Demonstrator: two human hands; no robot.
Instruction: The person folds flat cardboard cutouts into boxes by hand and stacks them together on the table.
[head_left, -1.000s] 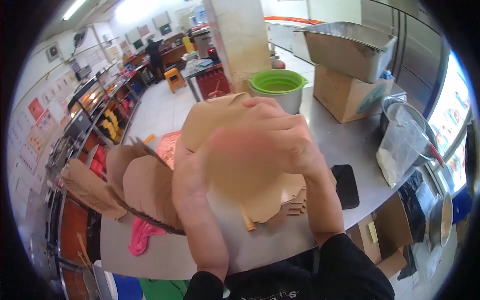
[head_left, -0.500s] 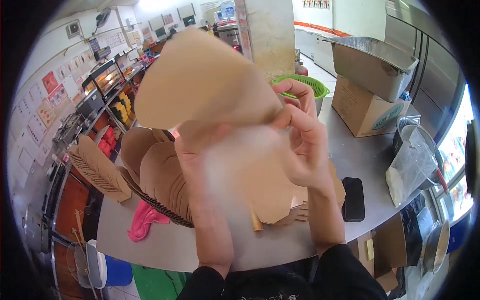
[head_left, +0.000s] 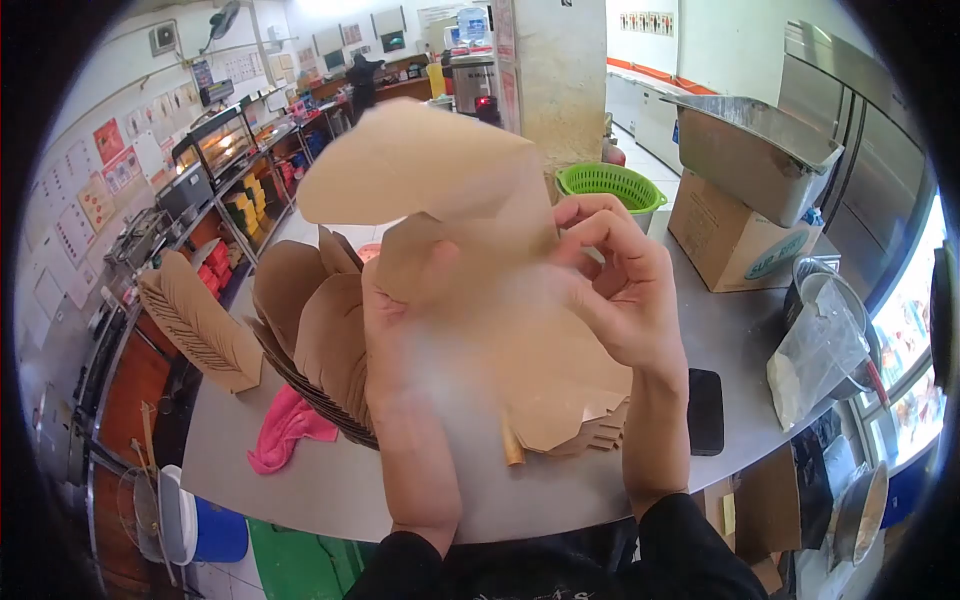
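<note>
A brown cardboard piece [head_left: 425, 160] is held up above the table, its lower part blurred. My left hand [head_left: 390, 300] is closed on its lower left side. My right hand [head_left: 620, 280] has its fingers curled at the right edge, pinching the cardboard. Beneath the hands lies a stack of flat cardboard pieces [head_left: 570, 380], with a small brown roll [head_left: 513, 447] at its front left. Left of my left hand stand nested folded cardboard pieces [head_left: 335, 340].
Another nested cardboard row [head_left: 200, 320] and a pink cloth [head_left: 288, 430] are at the left. At the right are a black phone [head_left: 706, 412], a carton [head_left: 735, 235] under a metal pan [head_left: 755, 150], and a plastic bag [head_left: 820, 350]. A green basket [head_left: 610, 187] stands behind.
The cardboard piece has swung from close between both hands to an upright, opened position with its broad flap to the upper left. The camera view has shifted.
</note>
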